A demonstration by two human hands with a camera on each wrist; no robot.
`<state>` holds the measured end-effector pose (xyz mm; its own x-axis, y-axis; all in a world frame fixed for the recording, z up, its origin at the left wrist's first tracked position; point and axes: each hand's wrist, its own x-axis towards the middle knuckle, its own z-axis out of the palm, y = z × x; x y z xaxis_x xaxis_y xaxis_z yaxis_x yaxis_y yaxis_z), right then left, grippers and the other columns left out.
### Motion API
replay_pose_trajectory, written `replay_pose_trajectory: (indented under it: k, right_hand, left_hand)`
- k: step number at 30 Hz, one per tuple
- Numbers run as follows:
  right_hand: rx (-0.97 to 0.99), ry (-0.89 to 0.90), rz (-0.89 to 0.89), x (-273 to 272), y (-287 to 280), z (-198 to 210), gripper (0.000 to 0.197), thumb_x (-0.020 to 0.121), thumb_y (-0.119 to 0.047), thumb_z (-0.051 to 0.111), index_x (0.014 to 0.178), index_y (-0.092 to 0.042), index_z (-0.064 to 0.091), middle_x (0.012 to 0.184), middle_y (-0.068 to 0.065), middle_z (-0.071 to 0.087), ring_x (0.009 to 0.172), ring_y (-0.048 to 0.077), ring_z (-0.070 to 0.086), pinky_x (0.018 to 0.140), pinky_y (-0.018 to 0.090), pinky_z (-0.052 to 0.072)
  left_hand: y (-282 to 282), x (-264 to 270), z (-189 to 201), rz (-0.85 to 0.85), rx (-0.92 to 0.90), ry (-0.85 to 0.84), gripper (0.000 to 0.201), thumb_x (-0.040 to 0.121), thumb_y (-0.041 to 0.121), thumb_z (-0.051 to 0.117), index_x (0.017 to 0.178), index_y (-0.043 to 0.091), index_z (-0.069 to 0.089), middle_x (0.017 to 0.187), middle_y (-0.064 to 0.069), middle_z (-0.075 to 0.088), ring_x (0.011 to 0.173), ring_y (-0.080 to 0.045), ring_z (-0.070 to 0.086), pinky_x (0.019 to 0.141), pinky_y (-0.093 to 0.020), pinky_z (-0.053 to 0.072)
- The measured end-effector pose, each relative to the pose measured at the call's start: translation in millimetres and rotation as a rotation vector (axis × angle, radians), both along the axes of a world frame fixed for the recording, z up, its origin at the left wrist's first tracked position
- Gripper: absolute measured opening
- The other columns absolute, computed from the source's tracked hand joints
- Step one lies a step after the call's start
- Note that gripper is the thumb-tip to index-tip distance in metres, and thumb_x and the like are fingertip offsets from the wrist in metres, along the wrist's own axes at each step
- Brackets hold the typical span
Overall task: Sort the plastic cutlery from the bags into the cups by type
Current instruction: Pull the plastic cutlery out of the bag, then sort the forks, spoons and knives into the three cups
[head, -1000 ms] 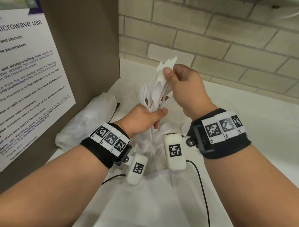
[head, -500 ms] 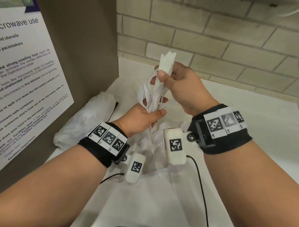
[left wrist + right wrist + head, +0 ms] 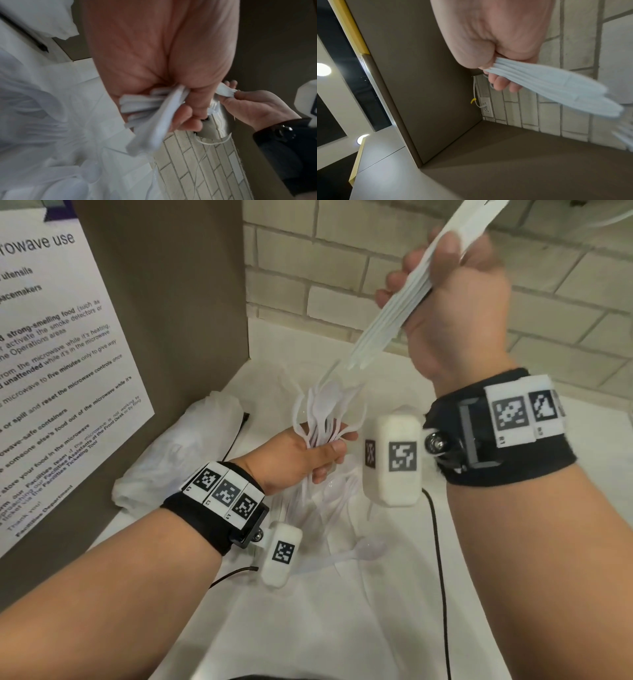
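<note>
My right hand point(image 3: 442, 278) is raised high at the upper right and grips a tight bundle of flat white cutlery point(image 3: 387, 326); I cannot tell its type. The bundle slants down-left and is blurred in the right wrist view point(image 3: 556, 86). Lower down, my left hand point(image 3: 308, 453) grips a fan of white plastic spoons point(image 3: 325, 412), bowls up, just below the bundle's lower tips. In the left wrist view the spoon handles point(image 3: 150, 104) stick out of its fist. Both hands are over an open clear plastic bag point(image 3: 342, 611) on the white counter.
A loose spoon point(image 3: 370, 549) lies on the open bag. A second, filled bag point(image 3: 178, 446) lies at the left against a brown panel point(image 3: 171, 302) with a microwave notice point(image 3: 51, 371). A brick wall point(image 3: 565, 302) stands behind. A black cable point(image 3: 442, 542) crosses the counter.
My right hand has pulled its bundle up and to the right, out of the cutlery in my left hand. My left hand stays low with the spoons.
</note>
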<state>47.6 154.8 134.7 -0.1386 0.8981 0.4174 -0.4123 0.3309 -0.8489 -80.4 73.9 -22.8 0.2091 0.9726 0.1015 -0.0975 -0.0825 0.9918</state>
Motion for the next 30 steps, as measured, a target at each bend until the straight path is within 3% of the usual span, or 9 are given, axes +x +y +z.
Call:
replay_pose_trajectory:
  k: [3, 6, 8, 12, 16, 20, 25, 27, 30]
  right_hand:
    - [0.06, -0.045, -0.049, 4, 2, 1, 0.017, 0.105, -0.014, 0.028, 0.103, -0.005, 0.042, 0.068, 0.007, 0.052, 0.051, 0.017, 0.048, 0.054, 0.029, 0.045]
    - [0.039, -0.202, -0.073, 3, 3, -11, 0.021, 0.105, -0.021, 0.024, 0.101, -0.011, 0.042, 0.067, 0.005, 0.048, 0.046, 0.017, 0.046, 0.05, 0.029, 0.046]
    - [-0.003, -0.275, -0.066, -1, 9, -23, 0.021, 0.105, -0.022, 0.023, 0.101, -0.013, 0.042, 0.067, 0.004, 0.046, 0.045, 0.017, 0.042, 0.047, 0.028, 0.044]
    - [-0.021, -0.312, -0.057, -26, 37, -48, 0.018, 0.105, -0.018, 0.025, 0.11, -0.009, 0.04, 0.07, 0.005, 0.047, 0.047, 0.015, 0.04, 0.046, 0.027, 0.04]
    - [0.085, -0.255, -0.037, -63, 69, -65, 0.028, 0.104, -0.011, 0.027, 0.128, 0.001, 0.036, 0.072, 0.006, 0.049, 0.055, 0.016, 0.044, 0.053, 0.027, 0.043]
    - [0.068, -0.327, -0.07, -92, 95, -83, 0.026, 0.103, -0.01, 0.029, 0.125, -0.005, 0.042, 0.075, 0.004, 0.053, 0.066, 0.018, 0.055, 0.067, 0.022, 0.047]
    - [-0.12, -0.451, -0.039, -104, 116, -126, 0.028, 0.102, -0.013, 0.03, 0.124, -0.006, 0.045, 0.077, 0.001, 0.06, 0.072, 0.016, 0.064, 0.085, 0.037, 0.048]
    - [-0.203, -0.504, 0.0, -101, 116, -132, 0.024, 0.102, -0.015, 0.033, 0.115, -0.006, 0.05, 0.085, 0.004, 0.065, 0.08, 0.02, 0.064, 0.092, 0.04, 0.048]
    - [-0.249, -0.691, 0.01, -96, 115, -127, 0.03, 0.101, -0.024, 0.039, 0.117, -0.007, 0.059, 0.112, 0.005, 0.065, 0.099, 0.018, 0.058, 0.086, 0.029, 0.041]
  left_hand:
    - [1, -4, -3, -0.066, -0.085, -0.195, 0.022, 0.092, 0.015, 0.048, 0.092, 0.019, 0.07, 0.07, -0.003, 0.054, 0.057, -0.015, 0.043, 0.056, -0.03, 0.04]
    - [4, -11, -3, -0.05, -0.146, -0.291, 0.019, 0.091, 0.017, 0.048, 0.099, 0.011, 0.064, 0.07, -0.004, 0.054, 0.058, -0.016, 0.049, 0.057, -0.031, 0.045]
    - [5, -15, -2, 0.011, -0.178, -0.313, 0.016, 0.092, 0.019, 0.051, 0.099, 0.01, 0.062, 0.07, -0.002, 0.055, 0.055, -0.015, 0.049, 0.054, -0.03, 0.047]
    - [9, -27, 4, 0.261, -0.25, -0.347, 0.015, 0.098, 0.021, 0.049, 0.099, 0.012, 0.06, 0.065, 0.002, 0.047, 0.046, -0.008, 0.037, 0.044, -0.022, 0.036]
    - [13, -46, 5, 0.439, -0.253, -0.369, 0.016, 0.099, 0.026, 0.049, 0.096, 0.016, 0.061, 0.061, 0.006, 0.045, 0.044, -0.006, 0.033, 0.04, -0.019, 0.032]
    - [15, -60, 7, 0.501, -0.259, -0.35, 0.018, 0.098, 0.031, 0.05, 0.095, 0.017, 0.062, 0.059, 0.007, 0.045, 0.043, -0.006, 0.032, 0.039, -0.02, 0.031]
    - [20, -65, 7, 0.494, -0.272, -0.335, 0.022, 0.095, 0.035, 0.052, 0.095, 0.016, 0.063, 0.059, 0.006, 0.045, 0.043, -0.006, 0.033, 0.04, -0.02, 0.034]
    - [23, -65, 6, 0.493, -0.278, -0.337, 0.023, 0.095, 0.035, 0.052, 0.095, 0.016, 0.064, 0.059, 0.006, 0.045, 0.043, -0.006, 0.035, 0.04, -0.02, 0.034]
    - [25, -64, 5, 0.489, -0.294, -0.334, 0.023, 0.095, 0.036, 0.053, 0.095, 0.016, 0.064, 0.06, 0.006, 0.045, 0.043, -0.007, 0.036, 0.041, -0.021, 0.035]
